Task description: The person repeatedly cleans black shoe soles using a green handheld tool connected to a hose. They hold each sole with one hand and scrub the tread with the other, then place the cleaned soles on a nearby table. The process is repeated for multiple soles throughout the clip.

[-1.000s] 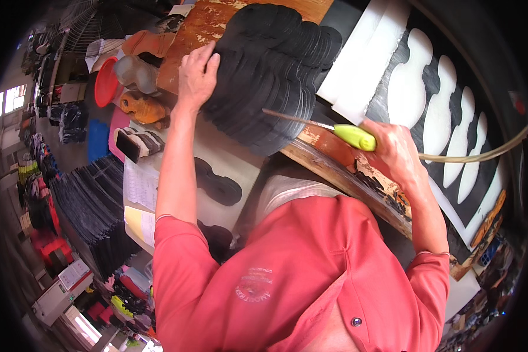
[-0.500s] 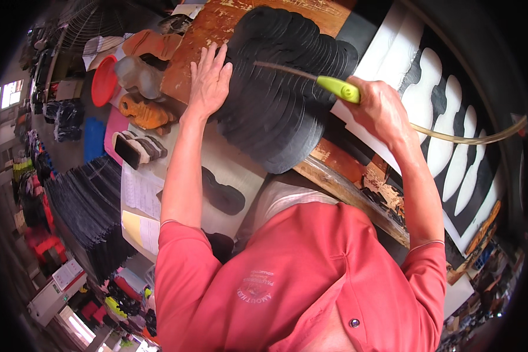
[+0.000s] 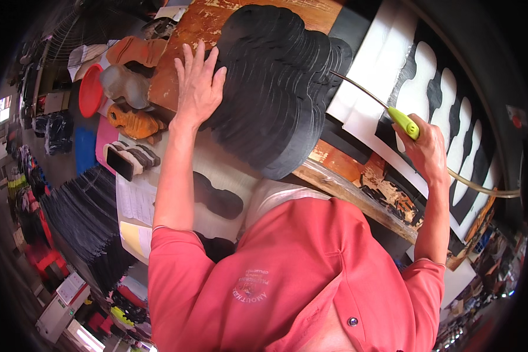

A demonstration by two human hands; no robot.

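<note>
Many black sole-shaped sheets [image 3: 264, 82] lie overlapped in fanned rows on the worn wooden table. My left hand [image 3: 198, 88] is at their left edge, fingers spread, with nothing held; whether it touches the sheets I cannot tell. My right hand [image 3: 425, 146] is closed round the green handle of a wand [image 3: 403, 121] with a thin metal nozzle and a yellowish hose. The nozzle points left, its tip by the right edge of the black sheets. Beyond it lies a white sheet [image 3: 381, 53] beside white sole-shaped pieces [image 3: 440, 111] on black.
Left of the table are a red bowl [image 3: 91, 91], a grey lump [image 3: 123, 85], an orange-brown form [image 3: 136, 120], a phone [image 3: 120, 163] and papers [image 3: 136, 196]. A lone black sole [image 3: 218, 198] lies near me. Stacked dark sheets [image 3: 82, 217] stand further left. The hose [image 3: 481, 188] trails right.
My right hand has moved right and nearer me with the wand; its tip went from over the sheets to their right edge. My left hand shifted slightly left, fingers wider.
</note>
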